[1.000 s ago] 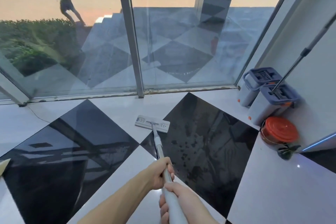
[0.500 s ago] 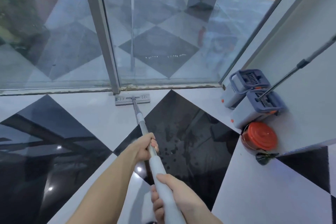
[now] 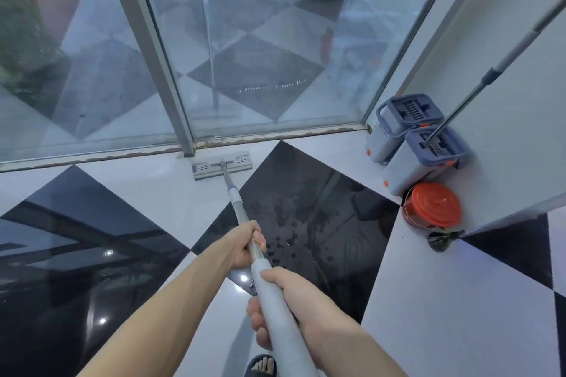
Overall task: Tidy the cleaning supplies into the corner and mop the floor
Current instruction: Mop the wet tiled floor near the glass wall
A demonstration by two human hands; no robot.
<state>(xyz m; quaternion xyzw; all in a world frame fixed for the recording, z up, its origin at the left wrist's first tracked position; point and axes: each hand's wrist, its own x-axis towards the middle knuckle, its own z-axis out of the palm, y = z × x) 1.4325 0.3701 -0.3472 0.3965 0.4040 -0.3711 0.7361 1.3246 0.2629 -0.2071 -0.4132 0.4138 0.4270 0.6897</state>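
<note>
Head view: both hands grip the mop handle (image 3: 260, 266) — the left hand (image 3: 245, 246) curled round the metal shaft higher up, the right hand (image 3: 288, 300) wrapped round the thick grey grip below it, toward 6 o'clock. The flat mop head (image 3: 222, 165) lies on a white floor tile (image 3: 147, 193) at 12 o'clock, just beside the window frame (image 3: 159, 58). A second ago it sat well short of the glass, near the tip of the black tile (image 3: 309, 208); half a second ago it had already reached the sill, and it stays there. At 2 o'clock, in the corner — two grey mop buckets (image 3: 419, 144) touching each other, a second mop pole (image 3: 490, 76) leaning out of the nearer one, an orange lid (image 3: 435, 205) beside them. A sandalled foot (image 3: 263, 366) shows at 6 o'clock.
</note>
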